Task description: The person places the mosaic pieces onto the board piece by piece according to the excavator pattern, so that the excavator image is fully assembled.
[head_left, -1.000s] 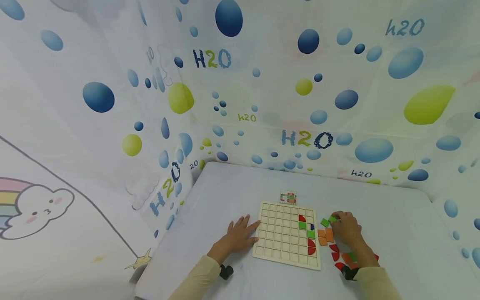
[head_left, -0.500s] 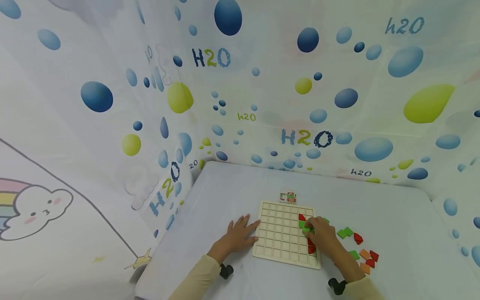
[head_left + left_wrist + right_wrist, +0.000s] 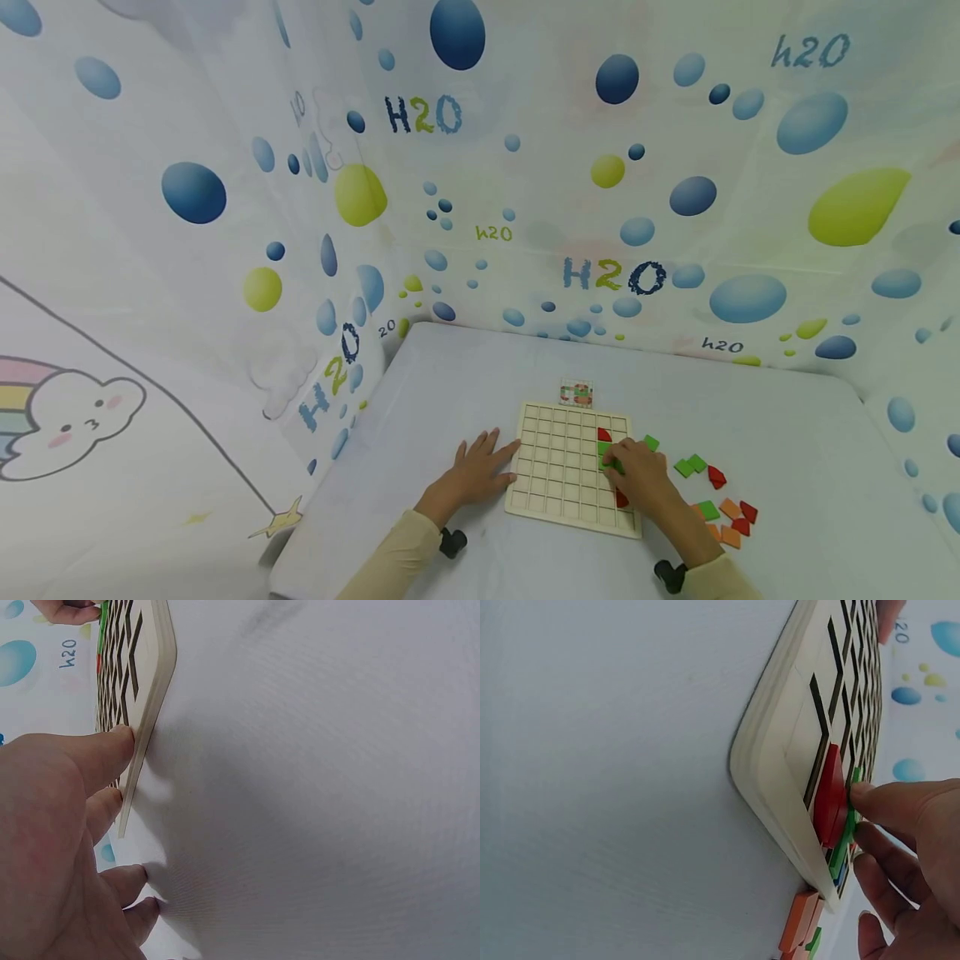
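My left hand (image 3: 476, 475) lies with spread fingers on the white table, its thumb and a fingertip touching the left edge of the wooden grid board (image 3: 555, 471). Over the board's right columns, my right hand (image 3: 641, 475) pinches a green square tile (image 3: 844, 851) between thumb and fingers, low at the grid. Right beside that tile, red rounded pieces (image 3: 829, 799) sit in the board. A red quarter-round piece (image 3: 603, 434) and another green square (image 3: 603, 448) lie farther up. My right hand covers part of these columns in the head view.
A small patterned card (image 3: 576, 393) lies behind the board. To the right are scattered loose pieces: green squares (image 3: 684, 467), red quarter-rounds (image 3: 717, 477) and orange squares (image 3: 731, 537). A printed curtain (image 3: 525, 192) rises beyond the table's back edge.
My right hand has moved left from the loose pieces onto the board with a green tile, then shifted slightly there. The left hand has stayed in place.
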Demonstrator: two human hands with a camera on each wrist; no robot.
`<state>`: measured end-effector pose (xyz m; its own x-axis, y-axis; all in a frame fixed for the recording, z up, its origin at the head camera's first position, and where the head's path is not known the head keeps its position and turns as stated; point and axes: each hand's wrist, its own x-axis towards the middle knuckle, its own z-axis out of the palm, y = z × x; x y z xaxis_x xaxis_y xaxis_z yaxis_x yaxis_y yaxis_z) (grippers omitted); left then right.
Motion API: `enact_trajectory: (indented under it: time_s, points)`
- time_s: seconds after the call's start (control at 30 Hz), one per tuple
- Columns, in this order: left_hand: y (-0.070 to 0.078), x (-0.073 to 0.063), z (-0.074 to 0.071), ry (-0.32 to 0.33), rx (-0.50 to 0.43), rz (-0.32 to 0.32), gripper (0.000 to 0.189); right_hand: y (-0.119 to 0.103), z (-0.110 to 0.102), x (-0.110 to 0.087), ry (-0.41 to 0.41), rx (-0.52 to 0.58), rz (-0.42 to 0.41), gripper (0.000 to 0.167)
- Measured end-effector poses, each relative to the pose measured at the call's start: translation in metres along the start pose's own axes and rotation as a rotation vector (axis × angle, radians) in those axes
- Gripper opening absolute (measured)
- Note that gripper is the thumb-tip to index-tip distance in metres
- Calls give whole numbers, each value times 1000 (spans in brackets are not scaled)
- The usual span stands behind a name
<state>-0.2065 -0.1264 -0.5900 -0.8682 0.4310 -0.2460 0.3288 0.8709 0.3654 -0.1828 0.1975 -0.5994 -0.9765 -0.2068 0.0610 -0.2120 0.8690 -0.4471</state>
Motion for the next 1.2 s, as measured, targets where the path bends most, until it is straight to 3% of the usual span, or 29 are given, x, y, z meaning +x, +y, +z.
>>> enact_trajectory:
  time_s: [0.4, 0.63, 0.77, 1.0, 1.2]
  points:
    - [0, 0, -1, -4, -1, -7, 62, 1, 4, -2, 39, 33, -14, 10]
    - [1, 0, 0, -9, -6, -2, 63, 2, -3, -4, 36, 56, 22, 10]
    - [2, 0, -1, -6, 5, -2, 62, 13, -11, -3, 74, 78, 103, 21]
    - [3, -1, -2, -2, 2, 3, 62, 49, -26, 0, 95, 51, 331, 47]
    - [2, 0, 0, 5, 0, 3, 62, 65, -24, 7, 49, 32, 374, 47]
